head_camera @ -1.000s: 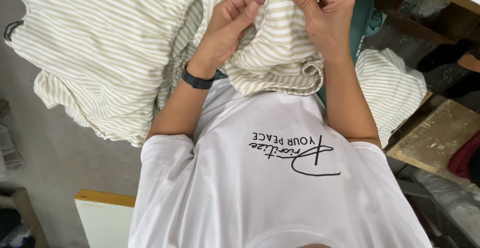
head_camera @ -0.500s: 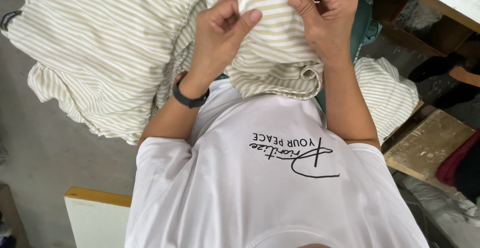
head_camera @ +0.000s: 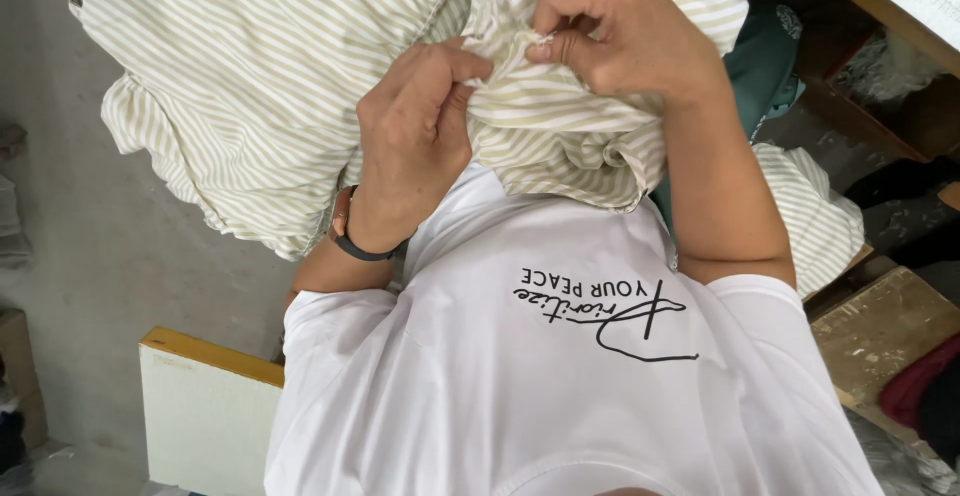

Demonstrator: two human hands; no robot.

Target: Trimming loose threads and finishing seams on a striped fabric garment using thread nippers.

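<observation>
Striped cloth [head_camera: 300, 86], cream with pale green lines, is held bunched against the chest over a white printed shirt [head_camera: 560, 386], with the rest spread out to the left across a grey floor [head_camera: 90, 286]. A fold near the top edge is pinched by the left hand [head_camera: 415, 136], fingers closed narrowly on the fabric, a dark wristband [head_camera: 362, 248] below it. A small tuft of the same cloth is gripped by the right hand [head_camera: 620, 36] between thumb and curled fingers, just beside the left. The step in hand appears to be the working of a seam or thread at that spot; a fine, steady pull between the two pinches seems called for. The cloth's long axis is judged to run from the chest toward the upper left, though its crumpled state leaves this uncertain.
</observation>
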